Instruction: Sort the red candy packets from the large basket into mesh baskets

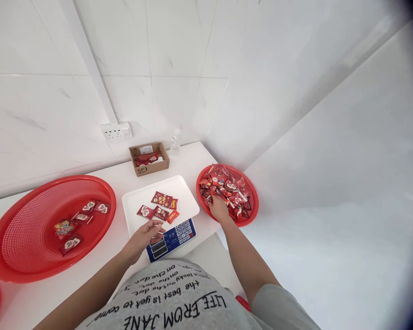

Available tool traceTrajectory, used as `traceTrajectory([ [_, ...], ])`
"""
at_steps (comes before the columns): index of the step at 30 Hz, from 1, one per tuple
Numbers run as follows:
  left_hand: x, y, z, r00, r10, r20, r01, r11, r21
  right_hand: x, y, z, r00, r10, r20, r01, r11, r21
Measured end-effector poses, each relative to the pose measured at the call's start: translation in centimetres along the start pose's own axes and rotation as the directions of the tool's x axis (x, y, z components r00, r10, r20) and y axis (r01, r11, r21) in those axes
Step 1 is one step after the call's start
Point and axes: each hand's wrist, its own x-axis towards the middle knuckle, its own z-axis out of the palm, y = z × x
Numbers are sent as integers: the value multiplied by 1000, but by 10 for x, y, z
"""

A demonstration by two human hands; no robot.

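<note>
Hands apart: your right hand (219,207), nearer, has fingertips among packets (231,185) in the red basket (256,201), two o'clock from your loosely open left hand (145,238); right grip unclear.

1. From where I stand, the left forearm (105,279) slants forward and inward across the front of the body, bare down to the wrist.
2. The left hand (141,240) hovers with its fingers (153,223) loosely bent and slightly parted, pointing toward the person's right; it looks open and relaxed.
3. The right arm (244,256) reaches farther forward, elbow nearly straight, the forearm angled a little inward.
4. The right hand (219,208) dips downward at its end, fingertips mostly hidden, so I can't tell how tightly they close.
5. The two hands are well apart.
</note>
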Motion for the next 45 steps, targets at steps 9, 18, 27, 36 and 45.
traceTrajectory([
  [9, -3, -5, -8, 997, 46, -61, -37, 991, 129, 5, 10, 3, 1000, 23, -15, -23, 999, 38],
  [18, 15, -37, -23, 862, 495, -110, -220, 560, 799, -14, -8, 2, 962, 54, -268, 79, 883, 463],
  [27, 40, -43, -31, 894, 446, -38, -147, 373, 916, -32, -67, 35, 986, -154, 59, 99, 838, 536],
  [36, 59, -29, -36, 846, 520, 114, -276, 246, 929, -46, -95, 45, 896, -444, -6, 413, 829, 376],
  [45, 69, -36, -34, 848, 503, 165, -305, 211, 929, -51, -92, 52, 862, -507, 16, 496, 849, 182],
])
